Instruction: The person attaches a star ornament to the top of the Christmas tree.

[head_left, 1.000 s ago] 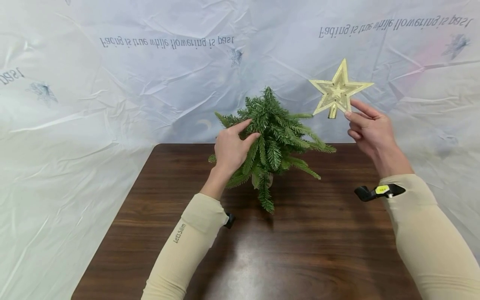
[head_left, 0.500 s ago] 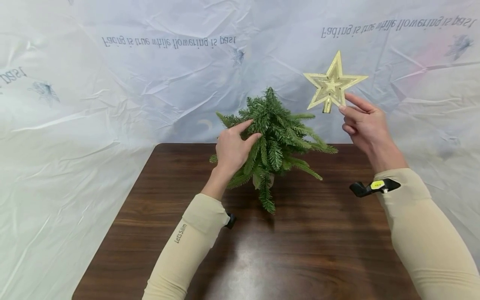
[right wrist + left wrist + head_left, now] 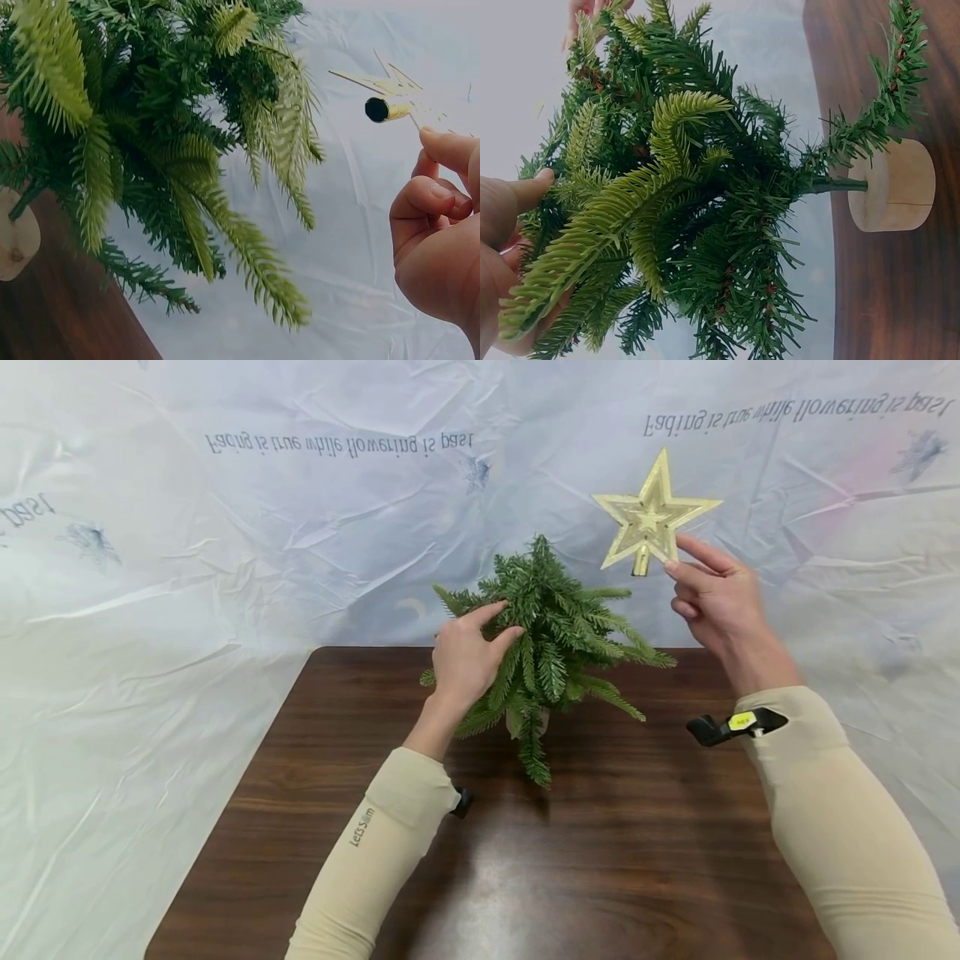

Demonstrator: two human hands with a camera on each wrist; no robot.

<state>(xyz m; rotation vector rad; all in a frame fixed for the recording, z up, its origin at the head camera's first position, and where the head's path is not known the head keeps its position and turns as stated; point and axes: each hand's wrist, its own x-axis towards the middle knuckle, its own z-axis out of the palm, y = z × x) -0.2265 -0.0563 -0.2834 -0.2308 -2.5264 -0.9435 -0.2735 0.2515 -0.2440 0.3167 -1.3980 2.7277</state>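
Note:
A small artificial Christmas tree (image 3: pixel 551 635) stands upright on the table. Its round wooden base (image 3: pixel 900 187) shows in the left wrist view. My left hand (image 3: pixel 465 656) holds the tree's upper left side, thumb and index finger among the branches; needles hide its other fingertips. Up and to the right of the treetop, my right hand (image 3: pixel 723 597) pinches a gold star tree topper (image 3: pixel 651 518) by its lower right point, thumb against fingers. The star is upright, apart from the tree. Its short tube (image 3: pixel 382 110) points down, and the right wrist view shows the tube's dark open end.
The dark brown wooden table (image 3: pixel 637 843) ends just behind the tree. Behind it hangs a wrinkled pale sheet (image 3: pixel 337 527) with upside-down printed lettering. A lower branch (image 3: pixel 534 760) sticks out toward the front.
My right hand has moved left and slightly up with the star, closer to the treetop. The left hand keeps its place on the tree.

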